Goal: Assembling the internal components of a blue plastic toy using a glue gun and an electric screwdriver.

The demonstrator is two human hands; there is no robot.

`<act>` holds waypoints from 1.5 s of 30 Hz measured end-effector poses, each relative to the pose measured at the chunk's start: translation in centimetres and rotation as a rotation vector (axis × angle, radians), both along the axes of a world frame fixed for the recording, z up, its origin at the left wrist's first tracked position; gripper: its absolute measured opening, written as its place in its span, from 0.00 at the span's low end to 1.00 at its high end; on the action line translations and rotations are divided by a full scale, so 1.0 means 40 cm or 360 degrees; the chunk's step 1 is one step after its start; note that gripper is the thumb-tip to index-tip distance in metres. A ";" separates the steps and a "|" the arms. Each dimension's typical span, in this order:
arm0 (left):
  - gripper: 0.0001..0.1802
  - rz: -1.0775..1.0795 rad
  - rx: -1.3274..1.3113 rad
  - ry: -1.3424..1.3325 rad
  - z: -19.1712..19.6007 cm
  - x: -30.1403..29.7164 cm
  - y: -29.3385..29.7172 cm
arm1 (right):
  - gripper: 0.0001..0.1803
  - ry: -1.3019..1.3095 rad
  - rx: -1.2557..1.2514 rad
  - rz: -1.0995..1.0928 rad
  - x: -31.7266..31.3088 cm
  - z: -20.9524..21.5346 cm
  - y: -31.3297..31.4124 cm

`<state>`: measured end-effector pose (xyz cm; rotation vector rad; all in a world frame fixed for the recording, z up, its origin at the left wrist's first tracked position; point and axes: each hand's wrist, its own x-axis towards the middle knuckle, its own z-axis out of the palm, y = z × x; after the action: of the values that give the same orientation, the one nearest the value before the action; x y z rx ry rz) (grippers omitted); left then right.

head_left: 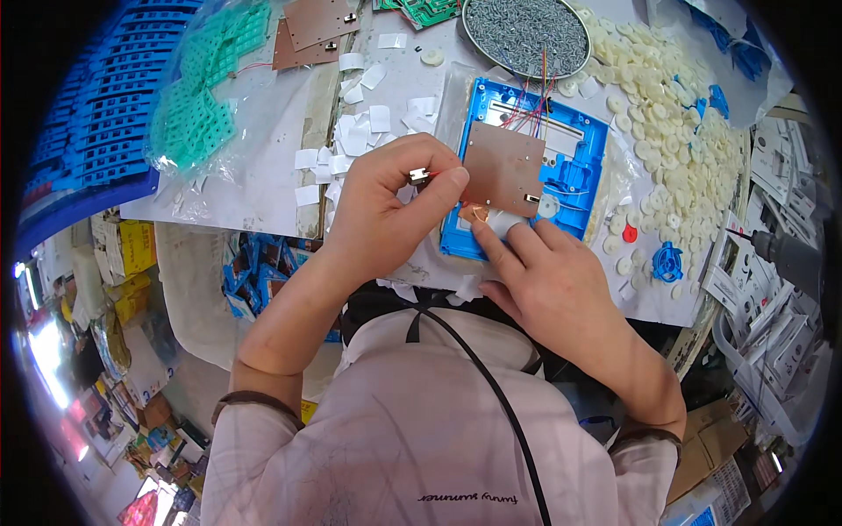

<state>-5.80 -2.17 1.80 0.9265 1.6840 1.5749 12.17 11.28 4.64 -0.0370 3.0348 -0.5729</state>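
Note:
A blue plastic housing (600, 149) lies in front of me, with a brown circuit board (504, 167) tilted over its middle and thin coloured wires running up from it. My left hand (395, 197) is closed at the housing's left edge, thumb and forefinger pinching a thin red wire. A small metal-cased part (419, 176) sticks out beside those fingers. My right hand (553, 276) lies over the lower edge of the housing, fingers apart. Its forefinger touches a small copper-coloured piece (474, 213) just below the board; what lies under the other fingertips is hidden.
A round tray of screws (524, 39) stands behind the housing. Cream plastic discs (667, 131) cover the right side. White paper pieces (355, 136) lie left, with green plastic parts (197, 114) and a blue basket (110, 96) beyond. An electric screwdriver (785, 254) hangs at the far right.

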 end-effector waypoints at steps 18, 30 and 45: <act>0.07 -0.0109 -0.0049 -0.0300 0.023 0.032 0.009 | 0.31 0.0228 -0.0201 -0.0177 0.012 -0.013 0.008; 0.12 -0.0375 -0.0041 0.0914 0.052 0.031 -0.014 | 0.12 0.0481 -0.1175 -0.0817 0.027 -0.006 0.038; 0.24 -0.0598 -0.0563 0.1842 0.046 0.043 -0.062 | 0.07 0.0037 -0.0060 -0.0577 0.097 0.044 0.020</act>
<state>-4.08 -4.65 3.65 2.0025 2.1834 0.3893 16.05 12.07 6.42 0.5176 3.0682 -0.6531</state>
